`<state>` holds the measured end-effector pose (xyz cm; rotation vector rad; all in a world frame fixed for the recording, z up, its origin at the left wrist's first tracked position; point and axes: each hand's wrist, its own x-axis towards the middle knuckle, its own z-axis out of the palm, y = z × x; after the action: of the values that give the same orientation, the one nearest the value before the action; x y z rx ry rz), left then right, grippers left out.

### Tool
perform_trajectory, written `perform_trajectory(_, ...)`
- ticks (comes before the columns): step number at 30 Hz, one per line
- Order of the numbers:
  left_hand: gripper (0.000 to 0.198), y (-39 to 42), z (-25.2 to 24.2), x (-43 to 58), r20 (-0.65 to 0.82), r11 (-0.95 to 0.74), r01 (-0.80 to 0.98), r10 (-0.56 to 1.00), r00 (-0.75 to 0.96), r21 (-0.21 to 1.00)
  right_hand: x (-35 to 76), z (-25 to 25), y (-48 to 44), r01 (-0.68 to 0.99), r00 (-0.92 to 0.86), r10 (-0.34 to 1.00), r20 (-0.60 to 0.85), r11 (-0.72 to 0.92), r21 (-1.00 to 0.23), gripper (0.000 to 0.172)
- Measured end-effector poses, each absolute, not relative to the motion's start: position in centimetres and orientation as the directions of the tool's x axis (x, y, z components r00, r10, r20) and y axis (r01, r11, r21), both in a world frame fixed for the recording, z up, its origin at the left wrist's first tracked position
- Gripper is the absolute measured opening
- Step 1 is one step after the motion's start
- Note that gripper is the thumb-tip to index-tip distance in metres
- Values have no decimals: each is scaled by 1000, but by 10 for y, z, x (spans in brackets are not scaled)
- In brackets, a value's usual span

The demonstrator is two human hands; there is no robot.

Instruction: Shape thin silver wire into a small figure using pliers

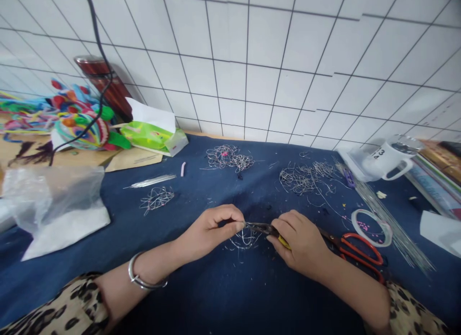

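Note:
My left hand (216, 229) pinches a thin silvery wire (245, 236) between thumb and fingertips, its loops hanging just above the cloth. In my right hand (297, 239) is a pair of pliers (264, 228) with a yellow grip, jaws pointing left and meeting the wire at my left fingertips. Whether the jaws are fully closed on it is too small to tell. Behind my hands lie a tangled wire bundle with a pink spot (225, 155) and a larger wire tangle (302, 179). A smaller wire bunch (157, 199) sits left of my left hand.
Red-handled scissors (360, 248) lie beside my right forearm, near a round dish (370, 228) with pink bits. Long straight wires (399, 229) run along the right. A white mug (387, 159) stands at back right, a plastic bag (61, 205) at left. A black cable (96, 32) hangs left.

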<state>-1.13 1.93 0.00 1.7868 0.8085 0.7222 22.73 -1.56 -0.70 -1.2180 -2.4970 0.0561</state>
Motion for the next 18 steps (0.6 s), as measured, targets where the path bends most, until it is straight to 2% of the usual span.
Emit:
perform_trajectory(4,15,23,-2,-13,41,-209,195,777,629,958,226,-6,-15,752,-564,765,310,632,-190,17)
perform_trajectory(7,15,25,-4,-14,-24,-92,145,760,649,985,227,-4,-14,740,-571,761,308,639,-210,17)
perform_trajectory(12,16,31,-7,-17,-110,120,28,761,639,992,232,-5,-10,696,-559,762,326,645,-316,17)
perform_trajectory(15,15,34,-6,-18,-127,146,27,738,662,989,232,-6,-7,727,-484,804,345,589,-352,18)
perform_trajectory(18,16,35,-3,-19,-140,134,64,696,705,989,230,-7,-5,734,-504,806,310,589,-338,18)
